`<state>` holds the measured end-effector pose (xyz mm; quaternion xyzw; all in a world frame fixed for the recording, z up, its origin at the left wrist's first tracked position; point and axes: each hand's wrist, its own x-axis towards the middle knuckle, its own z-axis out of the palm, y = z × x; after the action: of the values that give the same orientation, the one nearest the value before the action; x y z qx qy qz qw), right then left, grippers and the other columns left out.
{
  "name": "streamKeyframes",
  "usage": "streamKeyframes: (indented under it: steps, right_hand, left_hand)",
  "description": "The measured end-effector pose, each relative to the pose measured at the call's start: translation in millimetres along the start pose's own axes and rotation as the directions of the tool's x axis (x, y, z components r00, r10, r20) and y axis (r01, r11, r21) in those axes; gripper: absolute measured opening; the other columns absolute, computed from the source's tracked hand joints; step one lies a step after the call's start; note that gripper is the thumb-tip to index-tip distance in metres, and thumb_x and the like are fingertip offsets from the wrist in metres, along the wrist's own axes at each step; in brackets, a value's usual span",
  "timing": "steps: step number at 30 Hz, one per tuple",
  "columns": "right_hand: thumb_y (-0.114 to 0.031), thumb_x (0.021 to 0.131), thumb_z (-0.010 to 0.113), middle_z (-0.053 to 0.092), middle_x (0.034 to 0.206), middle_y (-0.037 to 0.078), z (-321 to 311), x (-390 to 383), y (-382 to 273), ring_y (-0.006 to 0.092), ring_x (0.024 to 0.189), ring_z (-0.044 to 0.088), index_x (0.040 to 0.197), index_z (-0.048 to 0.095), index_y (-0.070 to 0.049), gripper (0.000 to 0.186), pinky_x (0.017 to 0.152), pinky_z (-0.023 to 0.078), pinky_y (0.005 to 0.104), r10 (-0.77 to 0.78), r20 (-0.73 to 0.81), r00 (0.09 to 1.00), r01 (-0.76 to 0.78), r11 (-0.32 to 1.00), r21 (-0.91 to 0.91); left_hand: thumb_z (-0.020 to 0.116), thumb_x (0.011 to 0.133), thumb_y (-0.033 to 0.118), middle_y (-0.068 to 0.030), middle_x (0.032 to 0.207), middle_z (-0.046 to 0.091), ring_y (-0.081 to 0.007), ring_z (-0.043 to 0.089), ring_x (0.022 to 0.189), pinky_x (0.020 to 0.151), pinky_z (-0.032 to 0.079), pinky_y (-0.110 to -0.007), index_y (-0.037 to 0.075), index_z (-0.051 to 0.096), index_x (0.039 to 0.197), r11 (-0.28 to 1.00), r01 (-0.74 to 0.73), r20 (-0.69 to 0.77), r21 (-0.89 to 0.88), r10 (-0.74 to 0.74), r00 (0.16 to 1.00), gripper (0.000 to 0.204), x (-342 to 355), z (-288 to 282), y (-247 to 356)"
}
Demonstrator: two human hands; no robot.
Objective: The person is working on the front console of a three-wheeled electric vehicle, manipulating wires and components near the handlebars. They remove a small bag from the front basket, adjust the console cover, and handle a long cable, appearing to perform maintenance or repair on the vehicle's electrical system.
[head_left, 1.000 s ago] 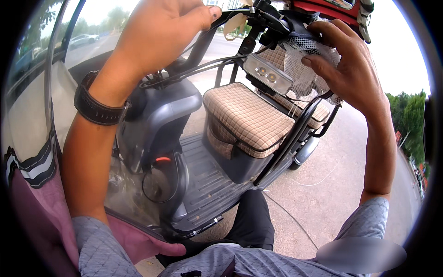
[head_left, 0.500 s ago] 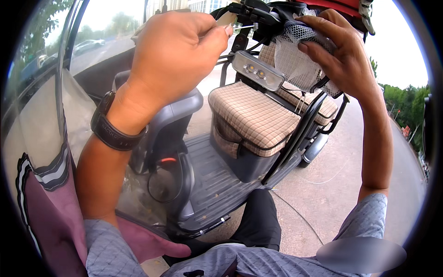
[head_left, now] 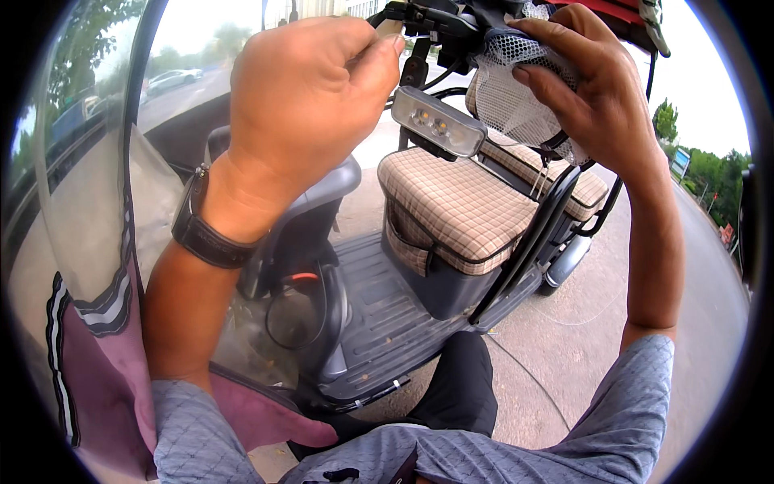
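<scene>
Curled left hand [head_left: 306, 97], pressed thumb to forefinger, hid any pinch from view, spread right hand [head_left: 595, 89] over half-covered white mesh [head_left: 508, 103], left pavement [head_left: 598, 343] open beside plaid seat [head_left: 459, 202].

And the left hand [head_left: 310, 97] is coming fully into view now, its thumb closing in on the black clamp [head_left: 439, 22], while the dark cables are disappearing behind that fist. Over on the right, the right hand [head_left: 592, 89] is edging higher and leftward, its thumb and fingers travelling along with the white mesh [head_left: 516, 101]. The clear lamp [head_left: 439, 123] is shifting left against the plaid seat [head_left: 459, 210], now appearing over its back-left corner.
</scene>
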<state>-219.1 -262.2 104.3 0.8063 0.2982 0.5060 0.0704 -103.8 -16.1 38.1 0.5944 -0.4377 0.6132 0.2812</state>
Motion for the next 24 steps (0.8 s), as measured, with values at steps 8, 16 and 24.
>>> streamKeyframes:
  steps: [8, 16, 24]
  right_hand:
    - [-0.008, 0.074, 0.077, 0.059, 0.088, 0.015, 2.3, -1.6, -5.6, 0.0300, 0.083, 0.059, 0.114, 0.073, 0.002, 0.041, 0.071, 0.046, 0.0404, 0.021, -0.037, 0.999, -0.023, 0.997, -0.075]
    - [-0.007, 0.074, 0.078, 0.055, 0.083, 0.013, 2.4, -2.7, -1.3, 0.0289, 0.080, 0.056, 0.110, 0.075, 0.002, 0.037, 0.068, 0.044, 0.0405, 0.016, -0.025, 1.000, -0.019, 0.992, -0.126]
    - [-0.005, 0.074, 0.078, 0.054, 0.080, 0.012, 13.5, -6.2, -1.5, 0.0279, 0.079, 0.055, 0.106, 0.077, 0.001, 0.033, 0.067, 0.043, 0.0396, -0.042, -0.126, 0.991, 0.019, 0.983, -0.181]
  left_hand:
    - [0.074, 0.091, 0.004, -0.0065, 0.063, 0.058, -0.0138, 0.049, 0.056, 0.053, 0.039, -0.028, -0.003, 0.069, 0.080, 0.995, -0.097, -0.102, 0.035, 0.100, 0.990, 0.014, 1.6, 3.1, 2.8]
    - [0.075, 0.089, 0.002, -0.0071, 0.066, 0.060, -0.0133, 0.052, 0.057, 0.054, 0.042, -0.026, -0.003, 0.070, 0.083, 0.993, -0.083, -0.093, 0.087, 0.091, 0.991, 0.010, 6.9, 0.3, 20.8]
    - [0.075, 0.091, 0.002, -0.0065, 0.070, 0.064, -0.0103, 0.055, 0.061, 0.056, 0.043, -0.024, -0.004, 0.071, 0.086, 0.996, -0.088, -0.123, -0.003, 0.087, 0.989, 0.009, 12.7, 7.2, 19.1]
